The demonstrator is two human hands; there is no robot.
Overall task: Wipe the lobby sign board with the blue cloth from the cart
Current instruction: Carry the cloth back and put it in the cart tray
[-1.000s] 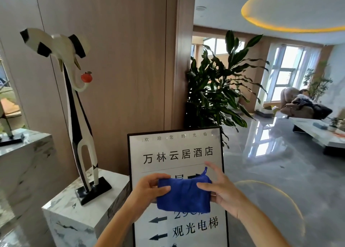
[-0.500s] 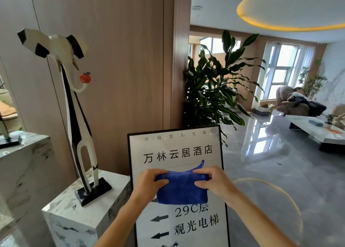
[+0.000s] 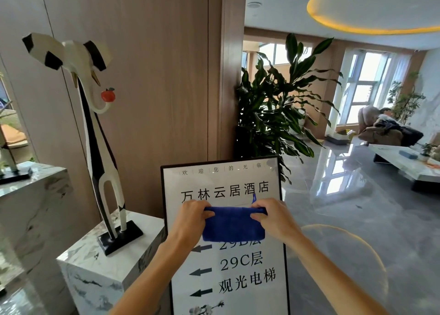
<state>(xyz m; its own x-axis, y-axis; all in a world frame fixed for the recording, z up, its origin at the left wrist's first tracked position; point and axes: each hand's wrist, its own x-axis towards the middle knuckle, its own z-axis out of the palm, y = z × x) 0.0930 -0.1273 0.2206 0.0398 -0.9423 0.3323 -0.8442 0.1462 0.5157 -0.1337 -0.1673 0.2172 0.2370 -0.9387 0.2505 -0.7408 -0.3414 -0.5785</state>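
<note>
The lobby sign board [image 3: 223,179] stands upright in front of me, white with a black frame, Chinese text and black arrows. A folded blue cloth [image 3: 234,226] hangs in front of the board's middle and covers some of the lettering. My left hand [image 3: 191,216] grips the cloth's upper left corner. My right hand [image 3: 273,218] grips the upper right corner, where a small blue loop sticks up. Whether the cloth touches the board I cannot tell.
A tall black and white sculpture [image 3: 95,129] stands on a marble pedestal [image 3: 104,269] just left of the board. A large potted plant [image 3: 278,109] is behind the board. Wood wall panels [image 3: 147,76] rise behind. Glossy grey floor [image 3: 357,219] stretches right toward a low table [image 3: 404,164] and armchair.
Both hands have lifted the cloth higher along the board and folded its top edge over. The right hand's fingers, spread a second ago, now curl around the cloth's corner.
</note>
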